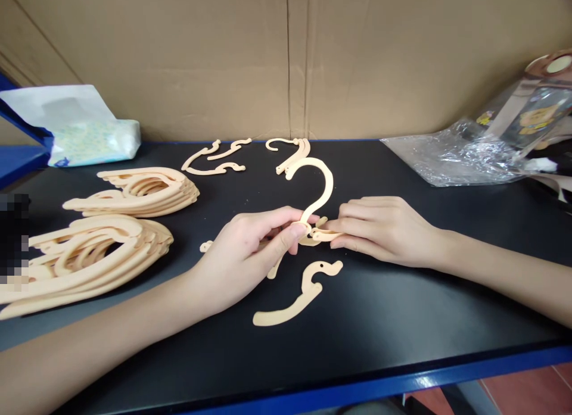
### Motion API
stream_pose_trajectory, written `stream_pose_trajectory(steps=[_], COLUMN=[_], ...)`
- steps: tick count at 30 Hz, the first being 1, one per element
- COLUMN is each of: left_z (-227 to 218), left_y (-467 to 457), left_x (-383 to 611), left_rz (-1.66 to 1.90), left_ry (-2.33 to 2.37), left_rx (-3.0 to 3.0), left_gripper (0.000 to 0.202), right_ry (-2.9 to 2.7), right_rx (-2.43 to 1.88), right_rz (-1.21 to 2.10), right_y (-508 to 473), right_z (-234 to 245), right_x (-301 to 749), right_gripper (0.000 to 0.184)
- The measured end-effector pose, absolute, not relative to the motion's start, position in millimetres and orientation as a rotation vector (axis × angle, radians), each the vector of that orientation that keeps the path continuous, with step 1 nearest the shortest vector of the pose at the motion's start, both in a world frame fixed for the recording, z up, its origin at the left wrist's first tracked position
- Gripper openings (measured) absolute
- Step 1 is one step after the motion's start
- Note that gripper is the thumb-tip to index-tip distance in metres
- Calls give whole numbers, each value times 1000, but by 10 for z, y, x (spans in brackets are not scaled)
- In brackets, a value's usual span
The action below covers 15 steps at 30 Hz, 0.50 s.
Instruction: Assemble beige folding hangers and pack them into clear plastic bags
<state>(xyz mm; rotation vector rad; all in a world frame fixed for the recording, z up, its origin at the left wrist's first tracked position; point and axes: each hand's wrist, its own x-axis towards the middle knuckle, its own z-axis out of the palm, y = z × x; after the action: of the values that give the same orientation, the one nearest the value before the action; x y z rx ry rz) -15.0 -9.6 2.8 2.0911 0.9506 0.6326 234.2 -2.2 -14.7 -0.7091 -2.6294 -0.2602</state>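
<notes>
1. Hook [329, 180]: plain pale cream
2. Loose hanger piece [292, 308], near: the same cream
3. Near left stack [147, 248] and far left stack [179, 194]: cream, unpatterned
4. Tabletop [402, 308]: black, with a blue near edge [357, 392]
5. Soft pack [93, 144], far left: white, pale green-yellow patterning, blue mark
6. Backdrop [201, 64], far: tan
7. Floor tiles [531, 391], near right: reddish, pale lines between

You get moderate light on the counter [393, 320], soft sheen near its front, glints on crinkled plastic [451, 160] at its right, pixelation at its left.
</notes>
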Motion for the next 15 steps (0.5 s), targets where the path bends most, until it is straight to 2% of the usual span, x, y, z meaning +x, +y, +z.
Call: stream_pose_trajectory(steps=[4,15], left_z=[29,88], left_y=[-87,-57], left_x=[-136,-136], left_rz=[654,457], left_ry=[939,822], left_rx=[2124,2056], left_gripper=[31,34], right_ry=[-2580,-2561], right_rx=[-646,-642], right_rz=[-429,-454], right_y=[-14,-21], right_z=[-146,-123], right_x=[2332,2319], right_gripper=[30,24])
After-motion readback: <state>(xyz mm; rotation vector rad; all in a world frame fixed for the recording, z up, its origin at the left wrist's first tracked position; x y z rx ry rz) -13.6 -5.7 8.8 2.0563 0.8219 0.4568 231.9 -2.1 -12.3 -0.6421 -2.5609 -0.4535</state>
